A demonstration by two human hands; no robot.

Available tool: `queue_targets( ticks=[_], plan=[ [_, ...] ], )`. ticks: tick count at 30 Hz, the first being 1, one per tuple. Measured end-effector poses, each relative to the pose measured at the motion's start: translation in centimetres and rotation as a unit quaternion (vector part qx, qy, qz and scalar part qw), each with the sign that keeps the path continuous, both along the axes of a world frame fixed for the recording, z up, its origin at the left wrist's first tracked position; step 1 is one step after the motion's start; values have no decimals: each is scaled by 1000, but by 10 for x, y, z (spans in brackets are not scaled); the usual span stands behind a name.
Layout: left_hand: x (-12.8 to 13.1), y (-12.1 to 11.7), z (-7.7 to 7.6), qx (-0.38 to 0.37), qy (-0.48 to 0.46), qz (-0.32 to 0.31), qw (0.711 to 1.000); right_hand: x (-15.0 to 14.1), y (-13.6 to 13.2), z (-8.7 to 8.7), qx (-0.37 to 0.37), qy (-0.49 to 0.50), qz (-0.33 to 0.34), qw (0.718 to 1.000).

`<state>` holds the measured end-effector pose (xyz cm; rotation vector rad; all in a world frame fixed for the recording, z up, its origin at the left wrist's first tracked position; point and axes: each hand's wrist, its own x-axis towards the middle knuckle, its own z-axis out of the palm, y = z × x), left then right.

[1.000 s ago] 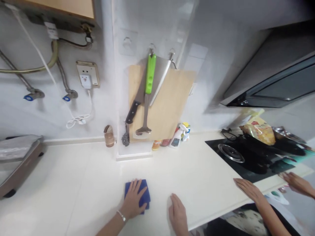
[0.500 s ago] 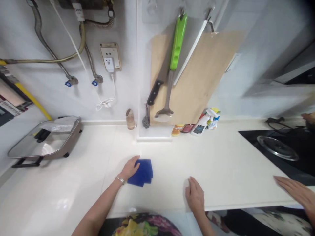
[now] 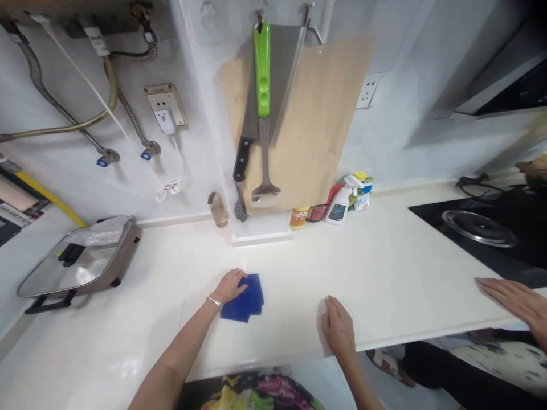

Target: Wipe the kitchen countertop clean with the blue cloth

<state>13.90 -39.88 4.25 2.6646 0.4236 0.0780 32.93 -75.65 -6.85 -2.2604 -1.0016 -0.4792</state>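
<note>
A folded dark blue cloth [image 3: 250,304] lies flat on the white countertop [image 3: 294,273]. My left hand [image 3: 231,286] rests over its upper left edge, with the thumb on the fabric and apart from the fingers. The hand hides that corner. To the right of the cloth, my right hand [image 3: 337,324] lies on the counter near the front edge. Its fingers are loosely curled together, and nothing shows in them. Another person's hand [image 3: 508,297] lies flat at the far right of the counter.
An electric pan with a glass lid [image 3: 85,262] stands at left. By the wall are a small bottle [image 3: 218,210] and a white spray bottle [image 3: 340,204] among other containers. A cutting board [image 3: 316,125] and green-handled peeler-like tool [image 3: 263,74] hang above. A black cooktop [image 3: 453,208] is at right.
My view has shifted and tilted slightly, so the wall items appear farther left. Both my hands and the cloth stay in nearly the same places on the counter.
</note>
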Motion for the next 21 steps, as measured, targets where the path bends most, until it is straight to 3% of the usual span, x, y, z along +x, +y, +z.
queue_targets(
  ticks=[6, 13, 21],
  plan=[
    [13, 7, 3, -11, 17, 2, 1000, 0, 1, 0, -7, -2, -2, 1000],
    [24, 4, -2, 4, 36, 87, 996, -3, 0, 3, -17, 23, -10, 1000],
    [7, 18, 12, 2, 104, 80, 991, -3, 0, 5, -18, 28, -9, 999]
  ],
)
